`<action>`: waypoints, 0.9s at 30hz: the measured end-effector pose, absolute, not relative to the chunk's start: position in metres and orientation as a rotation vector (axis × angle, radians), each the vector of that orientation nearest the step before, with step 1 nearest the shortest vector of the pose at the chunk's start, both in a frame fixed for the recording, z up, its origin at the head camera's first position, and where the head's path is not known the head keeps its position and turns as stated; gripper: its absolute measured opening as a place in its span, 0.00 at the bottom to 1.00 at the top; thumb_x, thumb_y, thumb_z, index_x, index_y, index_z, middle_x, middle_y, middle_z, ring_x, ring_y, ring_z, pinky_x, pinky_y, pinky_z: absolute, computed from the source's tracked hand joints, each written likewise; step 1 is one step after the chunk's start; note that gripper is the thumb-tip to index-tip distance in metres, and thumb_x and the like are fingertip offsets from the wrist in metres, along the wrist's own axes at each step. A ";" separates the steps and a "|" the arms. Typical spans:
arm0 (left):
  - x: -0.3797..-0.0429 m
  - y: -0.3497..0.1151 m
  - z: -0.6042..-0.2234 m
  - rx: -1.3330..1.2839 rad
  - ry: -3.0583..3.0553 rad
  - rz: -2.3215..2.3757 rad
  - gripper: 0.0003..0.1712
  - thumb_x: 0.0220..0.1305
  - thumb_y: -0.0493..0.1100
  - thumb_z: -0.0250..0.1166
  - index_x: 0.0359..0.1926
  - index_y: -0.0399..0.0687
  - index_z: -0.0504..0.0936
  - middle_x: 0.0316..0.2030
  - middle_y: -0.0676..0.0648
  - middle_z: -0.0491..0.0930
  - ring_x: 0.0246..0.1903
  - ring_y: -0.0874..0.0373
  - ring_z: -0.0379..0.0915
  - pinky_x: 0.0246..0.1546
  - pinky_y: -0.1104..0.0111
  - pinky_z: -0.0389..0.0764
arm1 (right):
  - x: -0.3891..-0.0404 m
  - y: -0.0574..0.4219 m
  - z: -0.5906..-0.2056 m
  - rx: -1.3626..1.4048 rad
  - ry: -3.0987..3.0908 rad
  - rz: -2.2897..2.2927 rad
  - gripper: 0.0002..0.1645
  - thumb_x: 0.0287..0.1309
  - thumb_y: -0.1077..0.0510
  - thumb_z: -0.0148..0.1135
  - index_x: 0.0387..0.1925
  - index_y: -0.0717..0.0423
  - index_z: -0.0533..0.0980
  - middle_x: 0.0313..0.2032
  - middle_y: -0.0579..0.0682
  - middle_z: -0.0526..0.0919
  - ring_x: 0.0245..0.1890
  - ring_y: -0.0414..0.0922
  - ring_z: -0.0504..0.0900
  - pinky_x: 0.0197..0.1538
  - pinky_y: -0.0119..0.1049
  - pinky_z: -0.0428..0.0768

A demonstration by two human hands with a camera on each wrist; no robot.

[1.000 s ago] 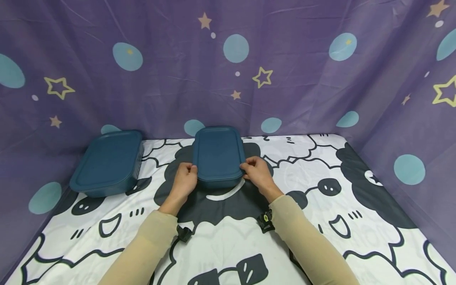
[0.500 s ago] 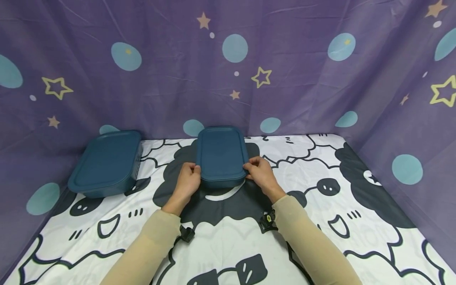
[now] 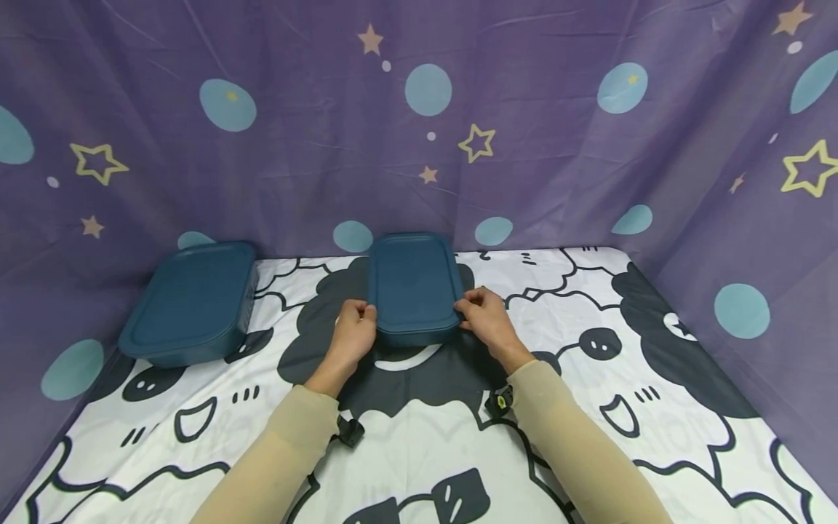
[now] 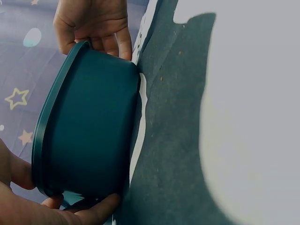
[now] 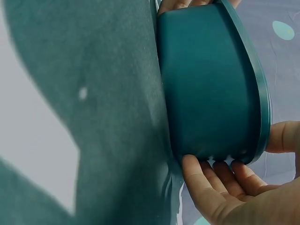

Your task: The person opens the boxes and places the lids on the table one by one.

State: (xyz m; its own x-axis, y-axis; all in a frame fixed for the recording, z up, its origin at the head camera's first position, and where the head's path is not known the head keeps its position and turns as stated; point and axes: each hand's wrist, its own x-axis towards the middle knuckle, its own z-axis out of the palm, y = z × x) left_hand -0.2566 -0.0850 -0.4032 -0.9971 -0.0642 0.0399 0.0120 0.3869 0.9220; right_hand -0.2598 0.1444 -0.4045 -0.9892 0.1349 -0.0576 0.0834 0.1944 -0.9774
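Note:
A dark blue lidded storage box [image 3: 416, 284] rests near the back of the table, its lid on. My left hand [image 3: 353, 333] grips its left side close to the front corner. On the opposite side, my right hand [image 3: 487, 318] holds the box the same way. In the left wrist view, the left thumb [image 4: 19, 172] lies at the lid's rim and the fingers reach along the side wall toward the base. The right wrist view has the right thumb [image 5: 282, 137] on the rim, with several fingertips against the wall. The box's contents are hidden.
A second, larger blue lidded box [image 3: 193, 302] stands at the back left. The table is covered by a white and black cartoon cloth [image 3: 406, 429]. A purple curtain [image 3: 294, 167] with stars and dots hangs close behind both boxes.
The smaller box has shifted a little to the right across the cloth, with both hands moving along with it. The head view has turned slightly. The larger box stays put.

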 end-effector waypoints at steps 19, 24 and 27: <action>-0.257 -0.073 -0.404 -0.004 -2.538 -1.738 0.16 0.72 0.39 0.47 0.52 0.29 0.65 0.40 0.39 0.68 0.42 0.48 0.67 0.43 0.60 0.69 | -0.260 0.157 -0.405 -0.231 -2.401 1.951 0.20 0.60 0.59 0.56 0.52 0.66 0.70 0.45 0.58 0.73 0.39 0.48 0.78 0.47 0.46 0.80; -0.256 -0.069 -0.404 0.014 -2.554 -1.713 0.16 0.72 0.40 0.47 0.53 0.30 0.66 0.41 0.38 0.70 0.43 0.47 0.68 0.45 0.58 0.69 | -0.258 0.160 -0.404 -0.239 -2.417 1.930 0.19 0.60 0.59 0.56 0.50 0.66 0.71 0.44 0.58 0.74 0.38 0.47 0.78 0.44 0.42 0.81; -0.256 -0.067 -0.405 0.011 -2.554 -1.694 0.16 0.71 0.40 0.48 0.52 0.30 0.67 0.40 0.38 0.70 0.43 0.47 0.68 0.46 0.57 0.69 | -0.258 0.162 -0.404 -0.248 -2.411 1.919 0.19 0.59 0.60 0.56 0.50 0.67 0.72 0.44 0.58 0.74 0.37 0.46 0.78 0.43 0.41 0.81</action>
